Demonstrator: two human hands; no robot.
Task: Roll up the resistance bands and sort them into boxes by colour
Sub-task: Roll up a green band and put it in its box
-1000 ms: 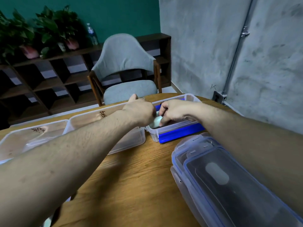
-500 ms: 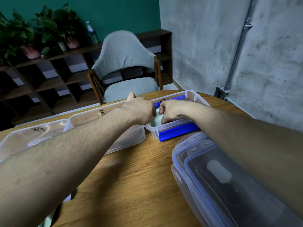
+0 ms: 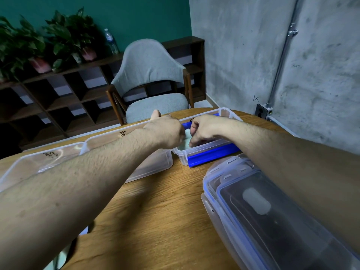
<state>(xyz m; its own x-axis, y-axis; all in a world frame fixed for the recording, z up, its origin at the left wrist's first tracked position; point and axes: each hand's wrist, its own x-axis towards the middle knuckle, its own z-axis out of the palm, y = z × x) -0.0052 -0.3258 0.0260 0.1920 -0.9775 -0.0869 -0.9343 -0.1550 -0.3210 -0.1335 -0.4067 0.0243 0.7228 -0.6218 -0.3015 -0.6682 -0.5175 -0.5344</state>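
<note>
Both hands extended forward, left and right close together, fingers apparently curled downward.

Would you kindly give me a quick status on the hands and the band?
Left hand and right hand both curled, down in the right-hand box. Pale band between them, grip hidden. Blue bands inside. Stacked lids nearby, not obstructing.

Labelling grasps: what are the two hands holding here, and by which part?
Both the left hand and right hand grip a pale rolled band inside the box, one at each end; finger contact is hidden.
</note>
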